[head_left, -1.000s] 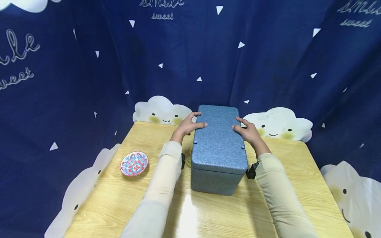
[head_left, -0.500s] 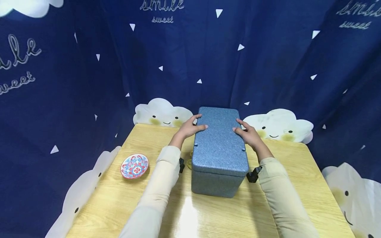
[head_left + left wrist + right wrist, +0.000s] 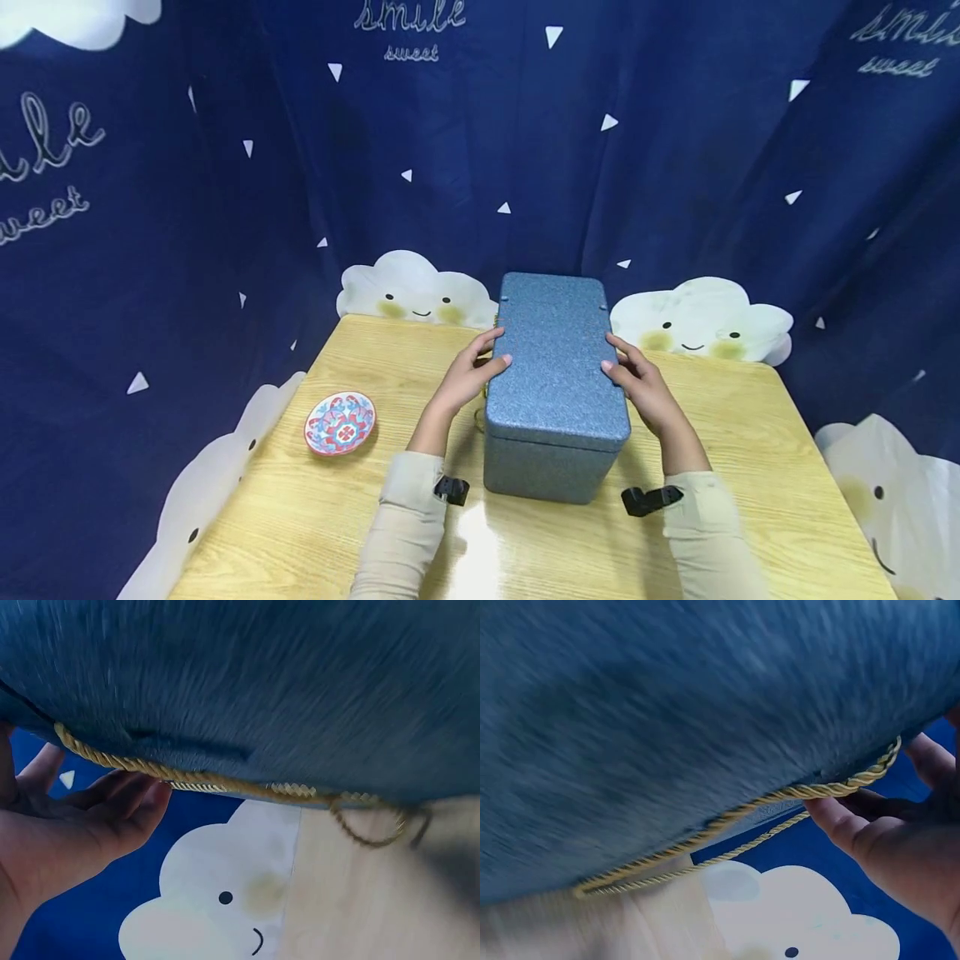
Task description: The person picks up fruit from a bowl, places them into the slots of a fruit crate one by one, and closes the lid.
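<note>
A speckled blue foam box (image 3: pixel 543 471) stands on the wooden table with its lid (image 3: pixel 558 358) on, and a thin seam shows at the front. My left hand (image 3: pixel 465 379) touches the lid's left edge, thumb on top and fingers along the side. At the right edge my right hand (image 3: pixel 648 392) lies much the same way. Gold twisted rope (image 3: pixel 120 761) runs along the box's left side in the left wrist view, close to the fingertips. The right wrist view has another gold rope (image 3: pixel 855 780) beside the right fingers. Part of the fingers is hidden by the box.
A small red-and-blue patterned plate (image 3: pixel 340 423) sits on the left of the wooden table (image 3: pixel 750 467). Behind the box hangs a dark blue curtain (image 3: pixel 555 167) with white clouds and triangles. Black wrist cameras (image 3: pixel 452 490) are strapped to both sleeves.
Both hands have slid along the lid's edges toward me, from near the far end to about the middle. The far notches now show. Box and plate stay in place; the view tilts slightly.
</note>
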`<action>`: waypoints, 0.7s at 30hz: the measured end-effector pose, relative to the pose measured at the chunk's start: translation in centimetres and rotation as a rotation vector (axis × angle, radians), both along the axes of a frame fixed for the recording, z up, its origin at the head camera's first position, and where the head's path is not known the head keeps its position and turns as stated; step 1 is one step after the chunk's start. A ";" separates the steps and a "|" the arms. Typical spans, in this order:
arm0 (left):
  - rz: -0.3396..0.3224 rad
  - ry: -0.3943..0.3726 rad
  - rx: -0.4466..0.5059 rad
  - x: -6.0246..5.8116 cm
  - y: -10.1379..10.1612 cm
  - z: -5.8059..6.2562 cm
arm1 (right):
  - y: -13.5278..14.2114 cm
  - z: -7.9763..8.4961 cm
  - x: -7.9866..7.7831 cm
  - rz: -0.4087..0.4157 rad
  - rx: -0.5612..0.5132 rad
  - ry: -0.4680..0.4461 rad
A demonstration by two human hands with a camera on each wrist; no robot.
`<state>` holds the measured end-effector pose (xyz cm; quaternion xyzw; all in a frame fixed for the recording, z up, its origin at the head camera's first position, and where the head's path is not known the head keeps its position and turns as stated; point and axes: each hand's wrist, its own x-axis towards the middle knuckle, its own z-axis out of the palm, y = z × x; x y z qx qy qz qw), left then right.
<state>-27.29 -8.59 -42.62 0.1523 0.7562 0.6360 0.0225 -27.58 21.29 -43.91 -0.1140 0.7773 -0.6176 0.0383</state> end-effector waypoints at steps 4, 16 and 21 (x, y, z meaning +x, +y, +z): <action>-0.029 -0.001 0.074 3.4 -0.3 0.6 | 0.0 -0.5 2.5 -0.009 -0.043 0.036; -0.023 0.059 0.172 7.4 -0.2 -0.6 | -0.5 -1.4 6.3 -0.024 -0.090 0.171; 0.008 0.082 0.190 7.4 0.2 -1.1 | -0.7 -2.1 6.3 -0.063 -0.118 0.190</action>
